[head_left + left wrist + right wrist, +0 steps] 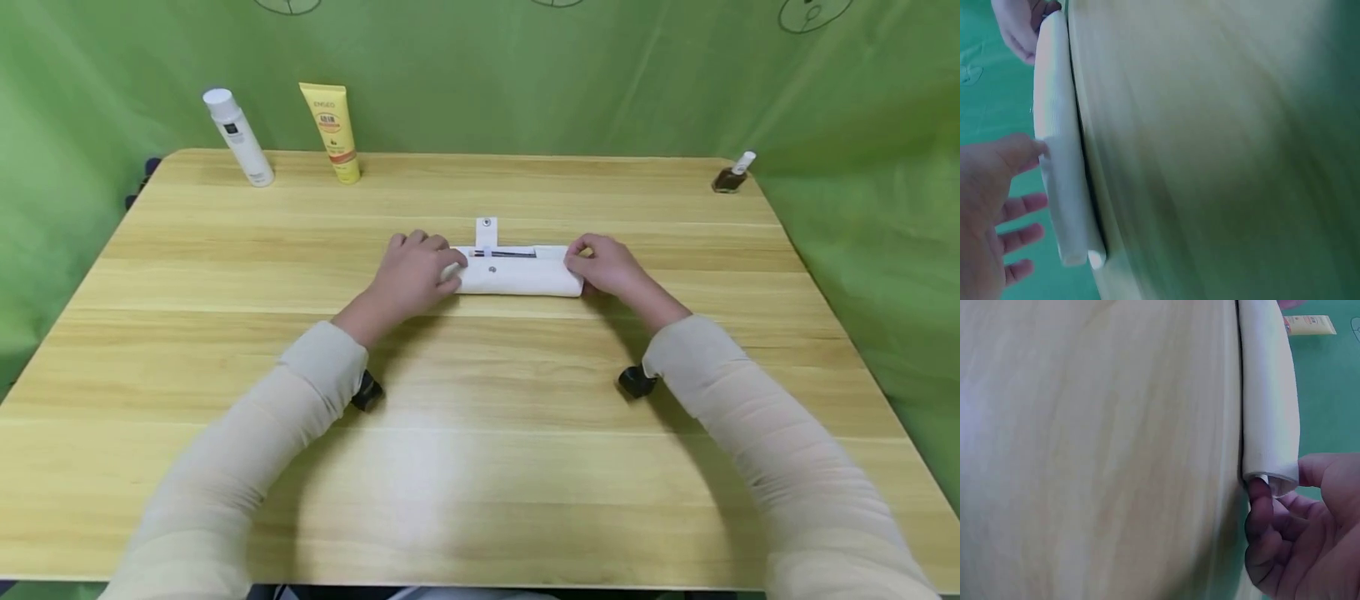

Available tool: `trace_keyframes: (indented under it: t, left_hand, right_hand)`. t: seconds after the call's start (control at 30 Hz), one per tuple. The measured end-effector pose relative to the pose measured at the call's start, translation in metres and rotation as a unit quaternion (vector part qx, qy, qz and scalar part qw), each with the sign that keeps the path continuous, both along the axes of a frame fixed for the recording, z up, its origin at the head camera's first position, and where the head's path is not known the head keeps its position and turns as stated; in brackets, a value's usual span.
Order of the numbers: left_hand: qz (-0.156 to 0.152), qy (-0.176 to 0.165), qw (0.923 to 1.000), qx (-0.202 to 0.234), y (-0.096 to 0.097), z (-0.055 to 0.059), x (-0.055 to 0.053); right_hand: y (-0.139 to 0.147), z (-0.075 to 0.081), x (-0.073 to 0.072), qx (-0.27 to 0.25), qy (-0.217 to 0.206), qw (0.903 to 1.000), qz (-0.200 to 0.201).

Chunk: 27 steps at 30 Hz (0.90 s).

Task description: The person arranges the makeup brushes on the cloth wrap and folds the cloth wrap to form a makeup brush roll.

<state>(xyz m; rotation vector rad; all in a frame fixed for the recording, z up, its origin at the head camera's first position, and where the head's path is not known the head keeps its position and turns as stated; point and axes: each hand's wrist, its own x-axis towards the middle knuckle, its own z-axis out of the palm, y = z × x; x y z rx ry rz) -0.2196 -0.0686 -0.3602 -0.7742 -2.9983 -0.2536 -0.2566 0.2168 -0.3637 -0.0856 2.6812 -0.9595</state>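
A long white pouch (pixel 517 279) lies on the table in the head view, with a snap on its front and a strap (pixel 487 232) standing out at the back. Thin dark sticks (pixel 510 254) show in its opening. At the left end, my left hand (pixel 416 275) holds the pouch between thumb and index finger; in the left wrist view the thumb (pixel 1022 150) lies on its side and the other fingers are spread apart. My right hand (pixel 603 265) pinches the right end; in the right wrist view a curled finger (pixel 1259 506) reaches under the rolled edge.
At the back left of the wooden table (pixel 487 467) stand a white bottle (pixel 240 140) and a yellow tube (pixel 332 133). A dark nail polish bottle (pixel 732 175) with a white cap is near the back right corner. Green cloth (pixel 480 75) hangs behind the table.
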Motion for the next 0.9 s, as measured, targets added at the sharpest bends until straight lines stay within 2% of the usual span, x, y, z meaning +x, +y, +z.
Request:
trace_keyframes:
  t: [0.13, 0.27, 0.37, 0.5, 0.67, 0.77, 0.9]
  left_hand:
    - [-0.025, 0.0, 0.9997, 0.005, 0.01, -0.003, -0.001]
    - [-0.02, -0.005, 0.9997, 0.009, 0.015, -0.006, -0.004]
    - [-0.011, -0.005, 0.9999, 0.009, 0.018, -0.009, -0.005]
    - [-0.001, -0.009, 0.9999, 0.012, 0.021, -0.012, -0.007]
    - [0.011, -0.016, 0.9997, 0.013, 0.024, -0.012, -0.007]
    - [0.017, -0.016, 0.9996, 0.012, 0.024, -0.012, -0.007]
    - [0.026, -0.014, 0.9995, 0.012, 0.024, -0.011, -0.008]
  right_hand:
    - [-0.003, 0.007, 0.0, 0.069, 0.015, 0.9974, 0.014]
    - [-0.016, 0.015, -0.005, 0.098, 0.038, 0.9942, 0.021]
    - [-0.033, 0.015, -0.014, 0.082, 0.054, 0.9944, 0.041]
    - [-0.059, 0.007, -0.03, 0.067, 0.072, 0.9925, 0.073]
    - [-0.082, -0.001, -0.044, 0.068, 0.054, 0.9924, 0.088]
    - [-0.091, -0.002, -0.047, 0.052, 0.049, 0.9938, 0.085]
    - [-0.097, 0.0, -0.045, 0.004, 0.079, 0.994, 0.075]
